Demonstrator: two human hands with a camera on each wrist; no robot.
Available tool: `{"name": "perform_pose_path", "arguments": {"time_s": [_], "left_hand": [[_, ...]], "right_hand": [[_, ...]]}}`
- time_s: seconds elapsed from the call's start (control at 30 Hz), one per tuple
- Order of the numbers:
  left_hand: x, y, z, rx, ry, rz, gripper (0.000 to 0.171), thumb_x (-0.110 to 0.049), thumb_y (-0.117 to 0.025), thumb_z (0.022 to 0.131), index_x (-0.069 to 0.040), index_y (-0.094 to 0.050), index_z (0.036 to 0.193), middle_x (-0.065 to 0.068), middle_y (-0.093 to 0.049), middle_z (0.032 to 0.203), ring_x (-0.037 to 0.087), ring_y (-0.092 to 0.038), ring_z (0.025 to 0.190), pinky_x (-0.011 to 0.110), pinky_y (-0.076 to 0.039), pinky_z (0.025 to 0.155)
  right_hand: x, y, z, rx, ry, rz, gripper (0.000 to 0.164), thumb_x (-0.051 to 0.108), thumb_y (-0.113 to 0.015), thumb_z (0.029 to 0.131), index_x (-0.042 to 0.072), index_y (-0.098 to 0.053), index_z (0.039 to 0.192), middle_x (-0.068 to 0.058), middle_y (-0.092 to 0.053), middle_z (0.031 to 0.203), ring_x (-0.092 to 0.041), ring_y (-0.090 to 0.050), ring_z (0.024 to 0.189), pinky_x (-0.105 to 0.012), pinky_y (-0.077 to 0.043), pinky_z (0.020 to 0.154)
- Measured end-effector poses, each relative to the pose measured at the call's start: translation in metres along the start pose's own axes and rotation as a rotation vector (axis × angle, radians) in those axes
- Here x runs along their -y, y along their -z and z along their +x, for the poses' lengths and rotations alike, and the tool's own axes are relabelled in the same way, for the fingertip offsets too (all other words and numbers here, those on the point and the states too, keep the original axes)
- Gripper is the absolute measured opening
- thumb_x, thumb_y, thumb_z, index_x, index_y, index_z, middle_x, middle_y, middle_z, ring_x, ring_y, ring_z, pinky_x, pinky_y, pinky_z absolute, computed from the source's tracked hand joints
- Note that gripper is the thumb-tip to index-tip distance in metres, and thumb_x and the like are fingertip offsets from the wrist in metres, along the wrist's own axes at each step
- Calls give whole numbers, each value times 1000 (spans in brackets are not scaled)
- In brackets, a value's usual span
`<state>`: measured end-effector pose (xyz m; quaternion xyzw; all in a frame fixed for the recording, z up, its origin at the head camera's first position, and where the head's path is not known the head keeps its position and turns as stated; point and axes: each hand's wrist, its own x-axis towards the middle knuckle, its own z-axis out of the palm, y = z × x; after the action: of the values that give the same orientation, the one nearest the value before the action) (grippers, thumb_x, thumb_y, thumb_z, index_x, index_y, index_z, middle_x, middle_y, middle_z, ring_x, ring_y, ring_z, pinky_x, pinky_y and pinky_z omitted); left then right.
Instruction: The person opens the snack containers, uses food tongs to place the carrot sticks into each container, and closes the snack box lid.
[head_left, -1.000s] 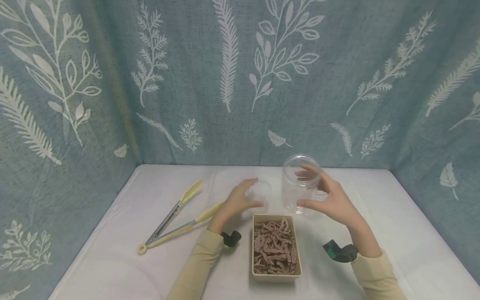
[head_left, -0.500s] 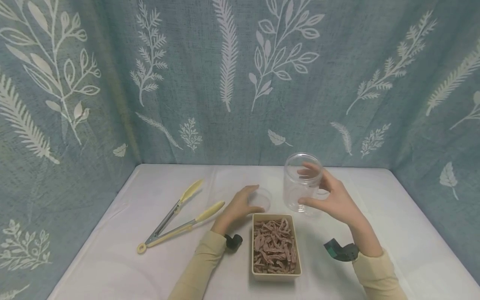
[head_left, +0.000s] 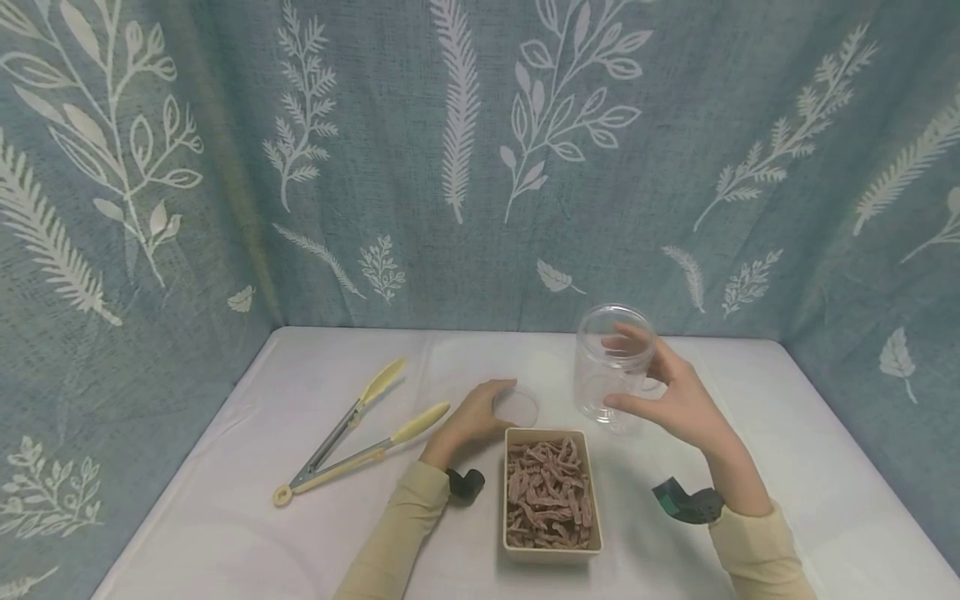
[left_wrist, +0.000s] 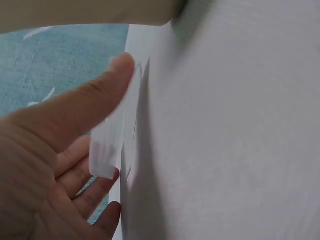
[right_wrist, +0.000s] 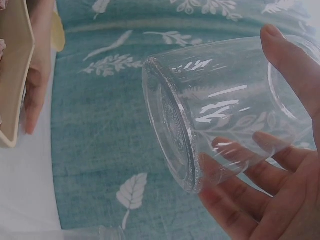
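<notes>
My right hand (head_left: pixel 675 404) grips a clear glass mug (head_left: pixel 596 383) and holds it above the back right of the table. Its thumb lies on one side of the glass, the fingers on the other; a loop handle shows near the palm. In the right wrist view the mug (right_wrist: pixel 220 105) appears empty, its thick base facing left. My left hand (head_left: pixel 476 414) holds a clear round lid (head_left: pixel 525 408) low at the table, just behind the box of meat. Thumb and fingers curve round the lid (left_wrist: pixel 104 150) in the left wrist view. The box hides part of the left thumb in the head view.
A beige rectangular box (head_left: pixel 507 492) filled with brown strips, like dried meat, stands at the front middle. Yellow-tipped metal tongs (head_left: pixel 330 454) lie spread on the left. The white-covered table (head_left: pixel 225 533) ends at a patterned blue-green curtain (head_left: pixel 405 167).
My left hand has come down and nearer with the lid, to just behind the box. My right hand has moved slightly right with the mug.
</notes>
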<state>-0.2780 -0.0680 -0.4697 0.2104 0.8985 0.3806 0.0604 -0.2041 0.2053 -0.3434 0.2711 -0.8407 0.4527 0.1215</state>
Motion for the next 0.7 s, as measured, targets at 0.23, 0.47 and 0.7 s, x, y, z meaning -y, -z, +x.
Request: {"name": "perform_pose_path", "arguments": {"time_s": [0.23, 0.47, 0.7], "left_hand": [[3, -1, 0, 9, 12, -27, 75, -24, -77, 73, -4, -42, 137, 17, -41, 141, 35, -34, 132, 48, -25, 109], [5, -1, 1, 13, 7, -41, 78, -23, -77, 72, -3, -41, 137, 17, -40, 141, 35, -34, 132, 48, -26, 108], [5, -2, 0, 12, 25, -44, 78, -24, -78, 72, -4, -40, 138, 16, -38, 143, 35, -33, 133, 48, -26, 108]], "right_hand": [[1, 1, 0, 9, -1, -2, 80, 8, -77, 74, 18, -35, 142, -5, -54, 131, -1, -49, 111, -23, -39, 92], [1, 1, 0, 13, -6, 9, 79, 7, -76, 75, 16, -35, 142, -5, -54, 131, -3, -50, 112, -22, -38, 92], [0, 1, 0, 11, -4, 9, 80, 7, -76, 75, 22, -35, 142, -5, -54, 130, -2, -49, 112, -22, -38, 92]]}}
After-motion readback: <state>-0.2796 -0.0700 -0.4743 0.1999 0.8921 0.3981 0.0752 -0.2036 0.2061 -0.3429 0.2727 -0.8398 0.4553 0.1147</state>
